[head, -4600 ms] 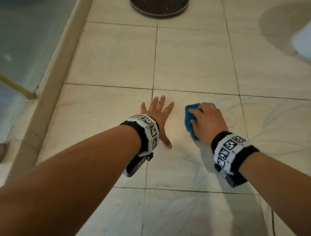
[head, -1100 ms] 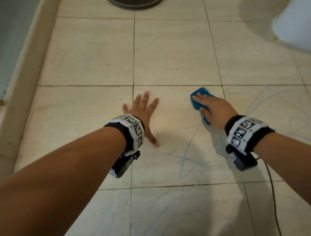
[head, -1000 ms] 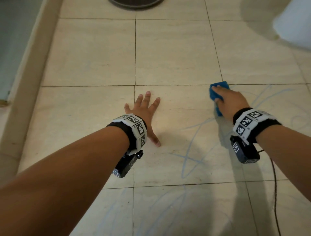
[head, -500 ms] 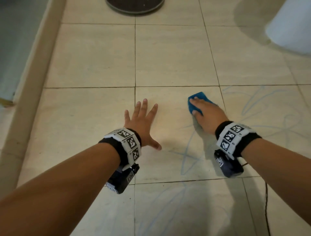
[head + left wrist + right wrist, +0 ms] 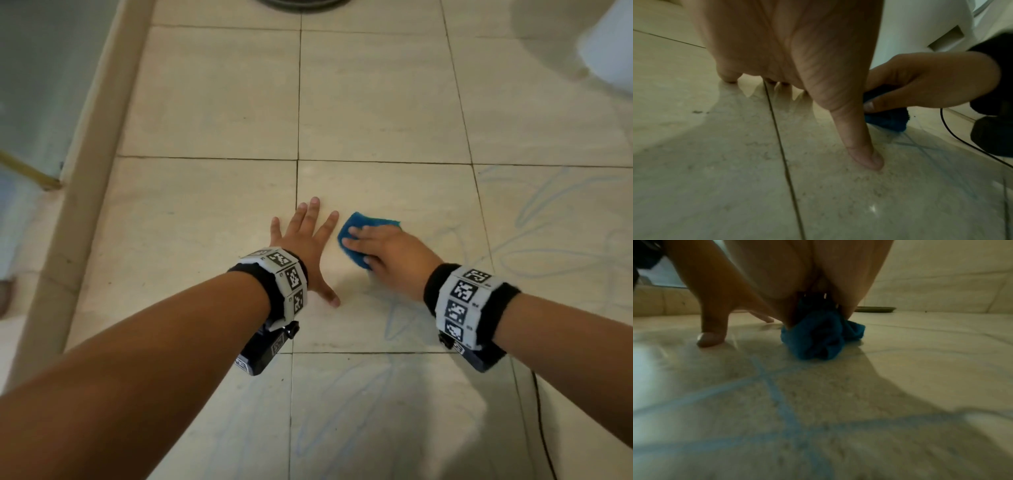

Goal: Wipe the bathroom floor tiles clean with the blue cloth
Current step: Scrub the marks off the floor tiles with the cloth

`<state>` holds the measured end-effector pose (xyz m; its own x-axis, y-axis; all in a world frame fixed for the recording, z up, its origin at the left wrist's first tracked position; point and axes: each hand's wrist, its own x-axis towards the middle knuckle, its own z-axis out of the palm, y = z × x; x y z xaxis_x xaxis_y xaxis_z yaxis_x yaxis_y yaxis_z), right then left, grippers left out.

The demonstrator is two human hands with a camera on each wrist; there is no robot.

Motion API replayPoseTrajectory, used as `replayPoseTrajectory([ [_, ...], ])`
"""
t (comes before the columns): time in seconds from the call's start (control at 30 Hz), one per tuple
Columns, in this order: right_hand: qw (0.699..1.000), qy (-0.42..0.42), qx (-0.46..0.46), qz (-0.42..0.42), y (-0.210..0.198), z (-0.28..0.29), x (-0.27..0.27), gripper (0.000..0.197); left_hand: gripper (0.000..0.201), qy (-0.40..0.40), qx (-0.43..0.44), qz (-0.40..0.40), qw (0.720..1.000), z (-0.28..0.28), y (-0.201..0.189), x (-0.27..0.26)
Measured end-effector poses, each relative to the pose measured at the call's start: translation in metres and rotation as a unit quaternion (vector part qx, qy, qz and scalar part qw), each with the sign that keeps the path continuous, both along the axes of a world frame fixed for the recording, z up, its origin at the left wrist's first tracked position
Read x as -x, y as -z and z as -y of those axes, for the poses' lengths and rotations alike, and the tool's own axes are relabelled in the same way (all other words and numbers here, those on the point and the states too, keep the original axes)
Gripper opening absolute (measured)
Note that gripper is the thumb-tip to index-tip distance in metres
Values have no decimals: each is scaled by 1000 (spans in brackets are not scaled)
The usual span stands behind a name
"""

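Note:
A bunched blue cloth [image 5: 356, 228] lies on the beige floor tiles [image 5: 376, 102], near the middle of one tile. My right hand [image 5: 380, 246] grips it and presses it down; in the right wrist view the cloth [image 5: 818, 340] bulges out from under the palm. Just left of it, my left hand [image 5: 308, 240] is spread flat on the floor, its thumb [image 5: 865, 155] pressed to the tile close to the cloth [image 5: 888, 120]. Blue scribble marks [image 5: 397, 315] run over the tiles near my right wrist and further right [image 5: 534, 212].
A raised beige kerb [image 5: 85, 171] runs along the left side. At the top edge sits a dark round object [image 5: 301, 2], and a white fixture [image 5: 609, 44] stands at the top right. A black cable [image 5: 541, 411] trails from my right wrist.
My right hand has slid the cloth left across the tile, from near its right edge to right beside the left hand. The left hand stays planted on the floor.

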<state>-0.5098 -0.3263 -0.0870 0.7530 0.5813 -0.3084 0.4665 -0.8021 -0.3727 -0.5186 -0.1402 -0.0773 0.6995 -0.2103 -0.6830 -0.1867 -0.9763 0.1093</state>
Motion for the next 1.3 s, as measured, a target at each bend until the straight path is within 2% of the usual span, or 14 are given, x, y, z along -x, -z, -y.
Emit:
replayPoseTrajectory([
  [0.07,1000,-13,5,-8,-1,2,-11,47,148,-2,-1,0,1000,0,0,0],
  [0.27,974,211,-29,72,5,18,-32,40,149,-4,7,11,1000,-1,1,1],
  [0.47,995,-92,-29,36,-3,9,23,43,149,0,-3,14,1000,-1,2,0],
  [0.5,997,-57,-30,37,1,19,15,42,149,-1,-2,12,1000,0,2,1],
  [0.6,974,209,-61,58,9,43,-12,39,150,-5,4,11,1000,-1,1,0],
  [0.67,961,266,-59,43,10,37,-3,39,150,-4,5,11,1000,-1,0,1],
  [0.77,1000,22,-13,16,-3,12,39,44,149,-1,-5,16,1000,1,-1,1],
  [0.83,995,-96,-1,8,-4,15,38,45,149,3,-14,17,1000,2,-3,2],
  [0.87,996,-84,-2,11,-2,19,27,44,150,9,-15,13,1000,4,-4,4],
  [1.0,977,205,-41,39,9,29,0,40,152,39,-12,-2,999,6,-1,17],
  [1.1,999,27,3,36,-1,10,39,46,152,40,-14,3,999,5,1,17],
  [1.2,988,-154,17,6,-10,20,51,47,153,35,-14,0,999,6,0,15],
  [1.23,991,-129,24,7,-7,25,39,46,153,35,-15,-3,999,6,0,15],
  [1.3,998,60,-13,30,1,35,11,44,153,34,-15,-7,999,6,0,15],
])
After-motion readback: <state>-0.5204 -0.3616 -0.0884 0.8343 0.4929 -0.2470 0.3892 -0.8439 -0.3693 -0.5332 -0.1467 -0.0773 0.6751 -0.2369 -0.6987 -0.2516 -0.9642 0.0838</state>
